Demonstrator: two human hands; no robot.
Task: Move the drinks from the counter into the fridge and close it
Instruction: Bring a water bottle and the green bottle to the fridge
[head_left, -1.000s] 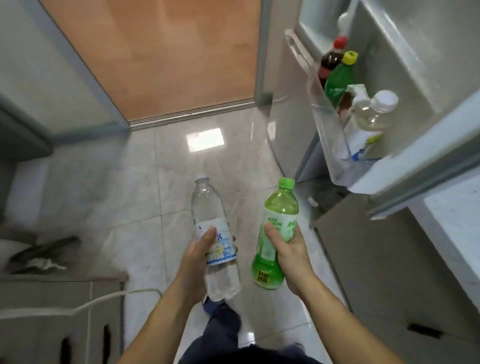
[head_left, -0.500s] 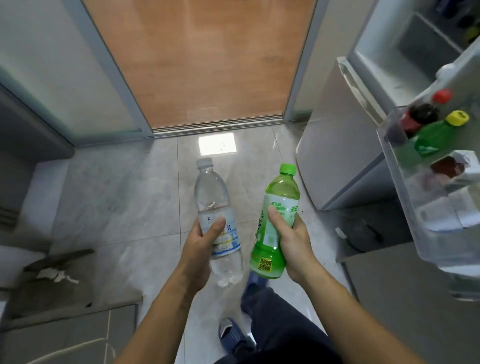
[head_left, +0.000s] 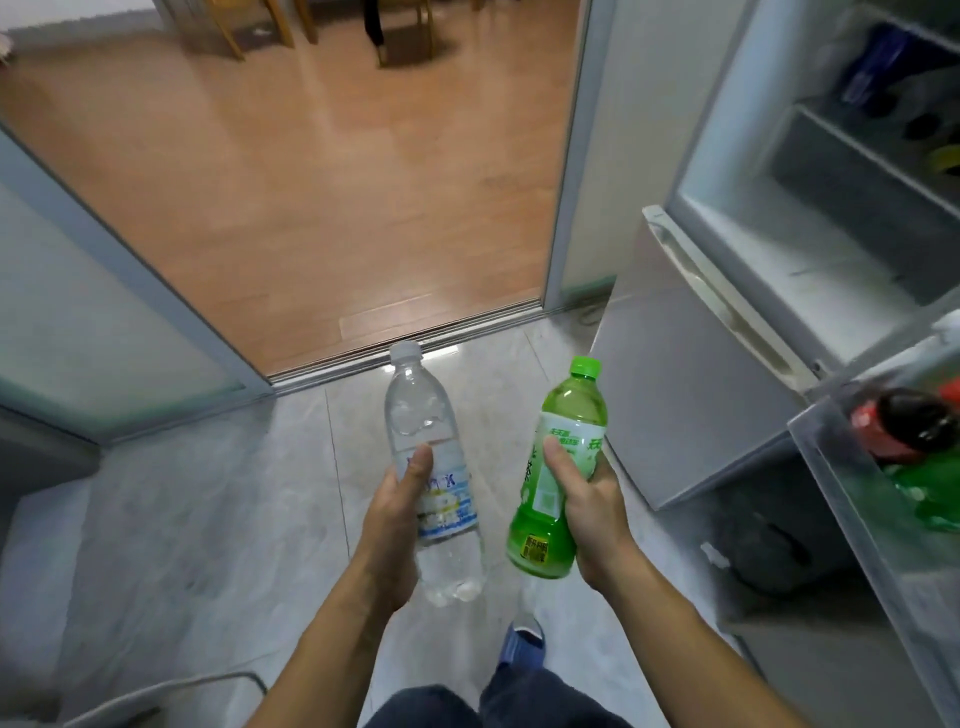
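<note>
Clear plastic water bottle (head_left: 426, 457), glossy; green plastic bottle (head_left: 563, 467), paper-like label; polished tile floor (head_left: 208, 519); matt wood-look flooring (head_left: 311, 182).

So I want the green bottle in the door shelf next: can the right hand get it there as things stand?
Probably yes: the right hand grips the green bottle, the fridge door is open, and nothing lies between it and the door shelf, though a cola bottle already sits inside.

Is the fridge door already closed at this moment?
No. The fridge door stands open at the right, its shelf showing a cola bottle, while both hands hold bottles.
</note>
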